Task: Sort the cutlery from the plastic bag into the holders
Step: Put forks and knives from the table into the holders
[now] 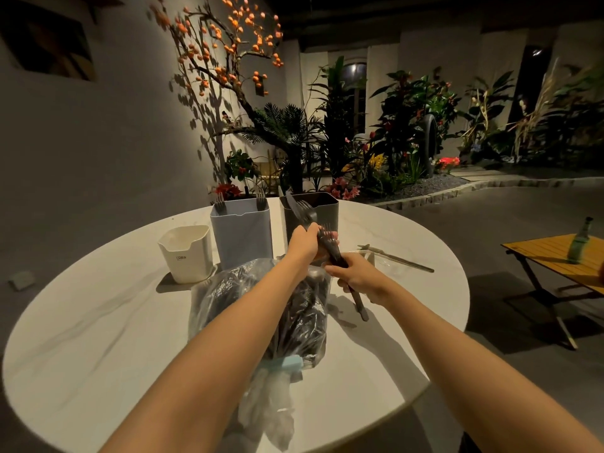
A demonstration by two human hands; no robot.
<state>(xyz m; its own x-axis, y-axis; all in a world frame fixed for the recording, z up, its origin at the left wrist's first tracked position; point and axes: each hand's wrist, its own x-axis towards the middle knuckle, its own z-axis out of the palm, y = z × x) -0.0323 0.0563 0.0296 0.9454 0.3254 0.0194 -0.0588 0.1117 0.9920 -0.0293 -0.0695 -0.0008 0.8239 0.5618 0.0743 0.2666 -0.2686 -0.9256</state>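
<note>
Gripping dark cutlery bundle (pixel 328 248): left hand (pixel 304 241), right hand (pixel 358 277)

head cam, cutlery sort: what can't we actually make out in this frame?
- Clear plastic bag, head view: glare and the left forearm hide how much dark cutlery remains inside.
- Black cutlery bundle held between left hand and right hand: fingers cover it; piece count unclear.
- Dark grey holder: left hand blocks its lower front.
- White short holder: inside too dim to tell the contents.
- Pale blue tall holder: only fork tips show.
</note>
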